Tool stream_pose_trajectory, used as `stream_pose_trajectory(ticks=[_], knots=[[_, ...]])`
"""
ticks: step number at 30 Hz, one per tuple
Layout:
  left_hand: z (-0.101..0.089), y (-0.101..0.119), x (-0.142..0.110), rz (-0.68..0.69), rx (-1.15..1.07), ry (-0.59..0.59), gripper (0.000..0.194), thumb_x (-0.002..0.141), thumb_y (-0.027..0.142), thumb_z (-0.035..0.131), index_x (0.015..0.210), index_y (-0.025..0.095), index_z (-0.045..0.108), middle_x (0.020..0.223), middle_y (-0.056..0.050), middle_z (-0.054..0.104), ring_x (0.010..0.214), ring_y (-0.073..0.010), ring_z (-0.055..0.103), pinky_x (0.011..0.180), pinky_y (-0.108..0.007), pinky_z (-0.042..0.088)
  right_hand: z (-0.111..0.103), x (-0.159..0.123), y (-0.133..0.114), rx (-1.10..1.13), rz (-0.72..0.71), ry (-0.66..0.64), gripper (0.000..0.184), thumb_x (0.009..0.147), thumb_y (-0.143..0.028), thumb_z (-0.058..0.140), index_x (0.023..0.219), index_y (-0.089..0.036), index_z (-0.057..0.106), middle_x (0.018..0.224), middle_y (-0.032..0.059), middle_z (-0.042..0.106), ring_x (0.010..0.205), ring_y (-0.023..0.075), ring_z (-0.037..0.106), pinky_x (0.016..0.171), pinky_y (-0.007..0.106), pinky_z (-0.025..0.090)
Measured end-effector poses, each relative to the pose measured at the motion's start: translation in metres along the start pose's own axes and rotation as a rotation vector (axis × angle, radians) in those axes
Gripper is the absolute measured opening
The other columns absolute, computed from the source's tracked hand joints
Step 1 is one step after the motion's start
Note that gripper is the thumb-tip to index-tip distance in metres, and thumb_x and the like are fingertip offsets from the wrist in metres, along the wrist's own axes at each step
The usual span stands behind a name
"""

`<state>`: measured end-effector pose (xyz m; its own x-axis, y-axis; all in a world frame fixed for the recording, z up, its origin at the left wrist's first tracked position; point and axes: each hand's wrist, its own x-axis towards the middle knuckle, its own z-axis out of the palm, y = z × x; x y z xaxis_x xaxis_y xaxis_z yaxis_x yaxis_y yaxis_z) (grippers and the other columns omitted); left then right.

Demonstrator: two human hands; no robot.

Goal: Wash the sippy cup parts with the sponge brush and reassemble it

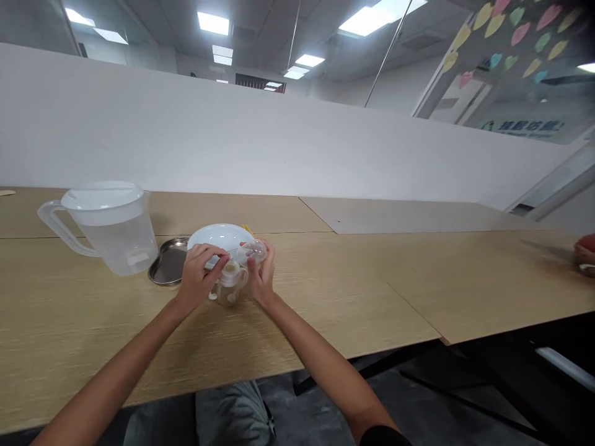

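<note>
Your right hand (261, 279) pinches a clear dome cap (250, 253) between thumb and fingers, holding it up just above a two-handled baby bottle (229, 284). Your left hand (199, 277) is curled over beside the cap, its fingers (214, 255) pressed together. Whether they grip anything, you can't tell from this view.

The bottle stands on the wooden table (297, 328) between your hands, with a cloudy beige liquid low inside it. Behind it lies a white plate (218, 235), with a bit of something yellow (248, 229) showing past its rim, and a steel tray (168, 261) sits to its left. Further left stands a frosted plastic pitcher (121, 241) with a white lid (102, 195); you can't tell whether anything is inside. A small label (138, 259) on it is unreadable. Blue lettering on the glass partition (523, 126) is too blurred to read.
</note>
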<state>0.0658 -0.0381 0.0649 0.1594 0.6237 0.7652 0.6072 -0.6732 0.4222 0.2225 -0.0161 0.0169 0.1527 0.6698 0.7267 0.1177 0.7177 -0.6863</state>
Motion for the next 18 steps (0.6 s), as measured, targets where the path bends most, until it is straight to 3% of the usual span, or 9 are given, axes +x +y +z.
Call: stream_pose_trajectory(ticks=[8,18], knots=[[-0.004,0.005,0.007,0.007,-0.033,-0.084,0.023,0.092,0.035,0.047,0.080,0.020,0.059,0.082,-0.002,0.062,0.083,-0.0183,0.052,0.081,-0.034,0.036,0.000,-0.002,0.003,0.024,-0.056,-0.036,0.054,0.087,-0.057,0.051,0.125,-0.021,0.039,0.114,0.0122,0.064,0.106,0.0238,0.061,0.093,0.044,0.048],[0.003,0.006,0.010,-0.254,-0.314,-0.109,0.018,0.083,0.033,0.049,0.074,0.019,0.054,0.078,0.000,0.056,0.079,-0.0161,0.050,0.076,-0.028,0.039,0.002,-0.004,0.009,0.020,-0.033,-0.041,0.057,0.086,-0.060,0.051,0.126,-0.022,0.039,0.111,0.0108,0.063,0.104,0.0229,0.061,0.089,0.043,0.050]])
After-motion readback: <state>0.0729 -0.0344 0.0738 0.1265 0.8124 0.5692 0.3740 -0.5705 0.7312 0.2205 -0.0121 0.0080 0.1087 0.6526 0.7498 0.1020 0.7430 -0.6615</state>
